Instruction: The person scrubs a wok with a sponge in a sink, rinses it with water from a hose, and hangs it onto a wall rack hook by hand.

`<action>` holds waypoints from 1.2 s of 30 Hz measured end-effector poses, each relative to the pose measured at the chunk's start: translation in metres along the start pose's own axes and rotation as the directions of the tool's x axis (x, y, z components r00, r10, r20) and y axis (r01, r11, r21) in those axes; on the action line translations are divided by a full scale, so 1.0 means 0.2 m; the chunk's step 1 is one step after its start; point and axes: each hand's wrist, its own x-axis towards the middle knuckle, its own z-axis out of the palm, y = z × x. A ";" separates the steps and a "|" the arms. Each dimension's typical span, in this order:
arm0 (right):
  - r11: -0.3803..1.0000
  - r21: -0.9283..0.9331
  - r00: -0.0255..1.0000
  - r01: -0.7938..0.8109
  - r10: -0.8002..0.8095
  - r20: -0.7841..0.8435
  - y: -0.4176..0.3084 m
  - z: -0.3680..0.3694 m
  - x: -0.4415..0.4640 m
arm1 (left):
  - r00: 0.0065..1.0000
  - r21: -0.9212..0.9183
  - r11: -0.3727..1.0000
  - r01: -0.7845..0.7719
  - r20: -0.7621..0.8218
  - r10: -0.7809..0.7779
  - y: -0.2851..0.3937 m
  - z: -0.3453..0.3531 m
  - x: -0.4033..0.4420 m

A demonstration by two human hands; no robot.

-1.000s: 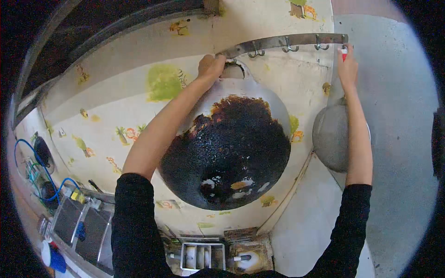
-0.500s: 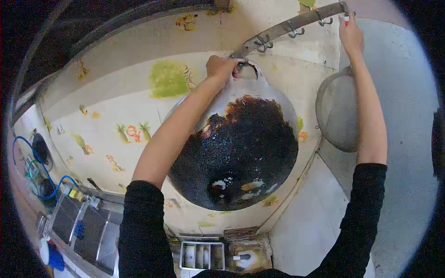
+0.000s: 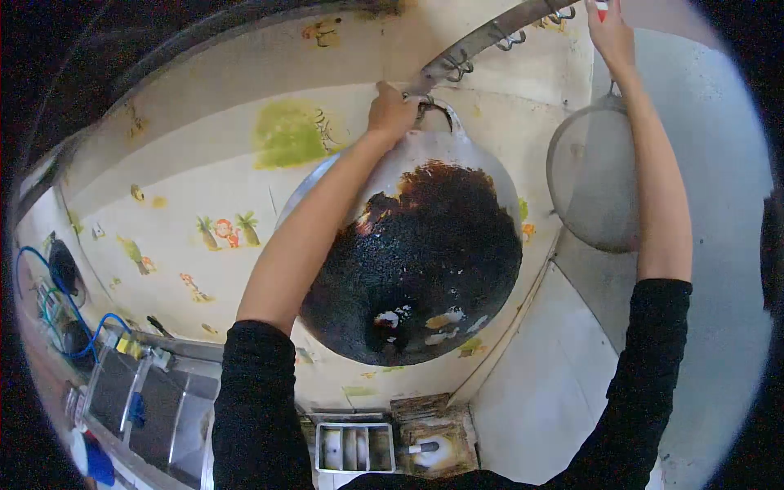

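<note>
A large wok (image 3: 425, 245), its underside burnt black, hangs against the wall by its loop handle (image 3: 447, 114). My left hand (image 3: 392, 113) is closed at the left side of that handle, close to the lower end of a metal hook rail (image 3: 490, 37). Its fingertips are partly hidden. The rail slants up to the right and leaves the top of the view. High on the right, my right hand (image 3: 612, 41) is closed near the rail's upper end, where a small red and white patch shows between the fingers. The exact grip there is cut off by the frame.
A round mesh strainer (image 3: 592, 175) hangs on the right, partly behind my right forearm. Lower left stand a metal sink (image 3: 151, 408) and a blue hose (image 3: 61, 282). A divided metal tray (image 3: 355, 426) lies below the wok, beside a stained recess (image 3: 445, 449).
The rail and my right hand sit higher in the view, with the rail's far end now out of frame. The wok appears slightly higher and further left. Both hands remain closed.
</note>
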 end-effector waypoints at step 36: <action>0.995 0.009 0.988 0.101 -0.102 0.116 -0.21 -0.07 0.03 | 0.991 -0.233 0.964 0.130 -0.003 -0.135 -0.14 0.04 0.04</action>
